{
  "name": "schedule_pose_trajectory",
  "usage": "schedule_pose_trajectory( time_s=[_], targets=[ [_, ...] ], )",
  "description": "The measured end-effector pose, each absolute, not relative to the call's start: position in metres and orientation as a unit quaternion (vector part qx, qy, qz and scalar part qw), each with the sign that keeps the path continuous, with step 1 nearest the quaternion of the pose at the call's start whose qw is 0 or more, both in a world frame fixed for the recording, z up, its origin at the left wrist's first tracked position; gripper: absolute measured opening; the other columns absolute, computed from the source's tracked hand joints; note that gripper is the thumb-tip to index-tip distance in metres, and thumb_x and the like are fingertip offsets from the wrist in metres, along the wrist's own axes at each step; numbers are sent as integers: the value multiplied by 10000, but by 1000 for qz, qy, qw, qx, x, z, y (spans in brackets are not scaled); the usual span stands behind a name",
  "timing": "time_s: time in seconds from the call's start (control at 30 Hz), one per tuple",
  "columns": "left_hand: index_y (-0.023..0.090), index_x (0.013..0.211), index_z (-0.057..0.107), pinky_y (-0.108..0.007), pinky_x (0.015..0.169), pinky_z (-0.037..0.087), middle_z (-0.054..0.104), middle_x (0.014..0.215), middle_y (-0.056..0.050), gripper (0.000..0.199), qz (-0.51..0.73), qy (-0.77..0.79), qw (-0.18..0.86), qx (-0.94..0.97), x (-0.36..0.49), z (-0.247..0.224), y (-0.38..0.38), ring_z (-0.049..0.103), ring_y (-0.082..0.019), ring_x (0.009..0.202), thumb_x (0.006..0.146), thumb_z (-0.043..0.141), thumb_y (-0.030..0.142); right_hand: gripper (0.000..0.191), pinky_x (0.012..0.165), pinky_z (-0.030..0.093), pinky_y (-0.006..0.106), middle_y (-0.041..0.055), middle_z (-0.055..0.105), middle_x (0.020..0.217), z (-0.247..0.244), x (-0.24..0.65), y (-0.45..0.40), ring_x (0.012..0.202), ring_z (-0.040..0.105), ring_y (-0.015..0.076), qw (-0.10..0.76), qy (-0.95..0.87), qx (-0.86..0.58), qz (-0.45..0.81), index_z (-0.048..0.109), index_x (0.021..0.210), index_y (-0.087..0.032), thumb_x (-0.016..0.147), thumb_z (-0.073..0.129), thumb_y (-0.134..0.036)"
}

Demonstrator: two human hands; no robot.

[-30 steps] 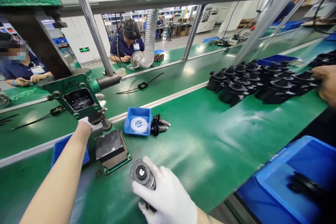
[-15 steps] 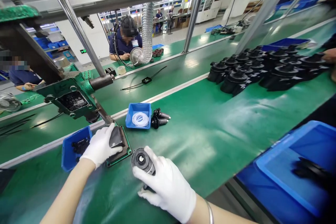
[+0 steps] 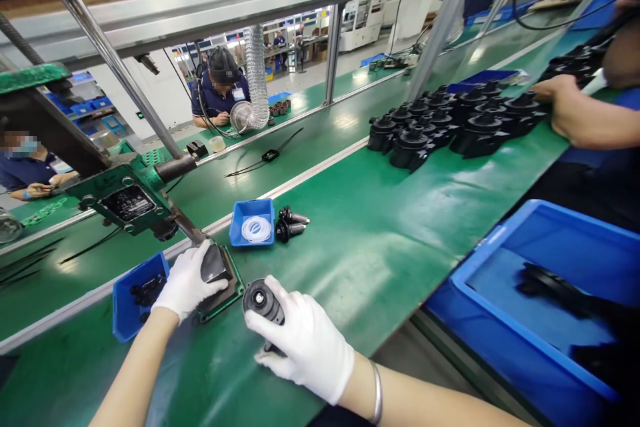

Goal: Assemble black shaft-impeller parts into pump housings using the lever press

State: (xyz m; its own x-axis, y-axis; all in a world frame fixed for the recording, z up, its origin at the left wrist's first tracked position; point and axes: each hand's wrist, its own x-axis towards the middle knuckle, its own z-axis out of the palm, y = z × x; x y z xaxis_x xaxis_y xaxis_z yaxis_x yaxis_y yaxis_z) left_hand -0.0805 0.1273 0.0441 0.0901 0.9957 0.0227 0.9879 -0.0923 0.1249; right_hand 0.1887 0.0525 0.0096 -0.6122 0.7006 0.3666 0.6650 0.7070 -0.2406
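My left hand (image 3: pixel 187 282), in a white glove, is closed around a dark metal block (image 3: pixel 214 263) on the green-edged base of a hand press (image 3: pixel 128 200). Its thumb lies along the block's near side, its fingers over the far side. To the right, my gloved right hand (image 3: pixel 303 340) grips a black cylindrical part (image 3: pixel 262 302). A round end with a light centre faces up, and the fingers cover much of the body. This part is close beside the press base, above the green mat (image 3: pixel 350 260).
A blue bin (image 3: pixel 141 297) of small black pieces and a blue tray (image 3: pixel 251 222) of white rings stand nearby. Two black parts (image 3: pixel 291 223) lie beside the tray. Black housings (image 3: pixel 440 121) crowd the right, near a co-worker's hand (image 3: pixel 565 107). A large blue crate (image 3: pixel 530 287) stands front right.
The camera view has shifted, so the benches and crate appear further left. A co-worker's hand and arm reach further into view by the black housings. Both my hands keep their holds.
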Motion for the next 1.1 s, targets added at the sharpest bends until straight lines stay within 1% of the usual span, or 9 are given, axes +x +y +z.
schedule_pose_trajectory(
  time_s=[0.27, 0.4, 0.57, 0.7, 0.8, 0.9, 0.97, 1.03, 1.1],
  targets=[
    [70, 1432, 375, -484, 1003, 428, 544, 1293, -231, 892, 48, 687, 19, 725, -72, 53, 126, 525, -404, 1203, 721, 670, 520, 574, 727, 494, 433, 197, 363, 1487, 9, 190, 49, 841, 583, 265, 243, -891, -381, 43, 556, 1290, -368, 768, 725, -535],
    [157, 1451, 346, -546, 1094, 349, 461, 1399, -207, 849, 205, 646, -19, 735, -58, 51, 84, 435, -398, 1308, 745, 691, 479, 661, 848, 507, 513, 218, 435, 1431, 18, 207, 57, 1061, 578, 349, 321, -866, -374, 81, 479, 1393, -244, 828, 644, -546],
    [255, 1530, -48, -546, 1167, 271, 293, 1545, -160, 1155, 364, 581, 271, 675, -1, 12, 31, 303, -337, 1432, 708, 756, 361, 571, 1038, 466, 436, 135, 521, 1412, 20, 203, 87, 1277, 519, 235, 411, -763, -354, 351, 245, 1520, -202, 991, 400, -353],
    [205, 1508, -54, -489, 1141, 338, 408, 1450, -175, 1095, 459, 562, 395, 563, 38, -12, 36, 450, -290, 1346, 723, 699, 331, 547, 1079, 432, 435, 107, 577, 1366, 11, 192, 100, 1281, 521, 241, 394, -747, -290, 451, 409, 1449, -194, 975, 428, -467],
    [163, 1502, -10, -477, 1137, 340, 482, 1358, -165, 1069, 476, 561, 391, 554, 41, -13, 43, 508, -280, 1284, 712, 692, 325, 389, 943, 520, 432, 66, 734, 847, 8, 206, 101, 953, 678, 250, 462, -690, -354, 430, 703, 982, -197, 967, 445, -488],
    [149, 1499, 32, -483, 1147, 316, 481, 1353, -165, 1052, 466, 574, 379, 556, 37, -9, 42, 500, -288, 1285, 695, 691, 307, 454, 625, 553, 335, -43, 439, 402, 12, 217, 105, 424, 521, 158, 564, -555, -417, 446, 602, 673, -210, 994, 390, -450],
    [155, 1497, 44, -483, 1147, 315, 472, 1361, -166, 1038, 466, 579, 382, 550, 38, -8, 40, 492, -288, 1293, 696, 686, 303, 335, 631, 552, 323, -19, 581, 545, 16, 210, 108, 495, 572, 162, 545, -571, -401, 465, 642, 892, -195, 959, 459, -466],
    [168, 1499, 35, -479, 1139, 330, 470, 1364, -164, 1032, 473, 578, 389, 539, 40, -8, 39, 498, -283, 1288, 702, 678, 299, 427, 818, 554, 368, 62, 718, 930, 18, 199, 109, 846, 678, 221, 471, -661, -344, 471, 601, 1179, -194, 901, 540, -513],
    [171, 1501, 23, -478, 1136, 336, 472, 1364, -161, 1034, 479, 574, 396, 533, 42, -9, 39, 506, -277, 1281, 704, 672, 292, 436, 930, 512, 401, 81, 719, 1036, 16, 194, 108, 1002, 654, 252, 448, -709, -313, 445, 649, 1140, -199, 887, 554, -542]
  ],
)
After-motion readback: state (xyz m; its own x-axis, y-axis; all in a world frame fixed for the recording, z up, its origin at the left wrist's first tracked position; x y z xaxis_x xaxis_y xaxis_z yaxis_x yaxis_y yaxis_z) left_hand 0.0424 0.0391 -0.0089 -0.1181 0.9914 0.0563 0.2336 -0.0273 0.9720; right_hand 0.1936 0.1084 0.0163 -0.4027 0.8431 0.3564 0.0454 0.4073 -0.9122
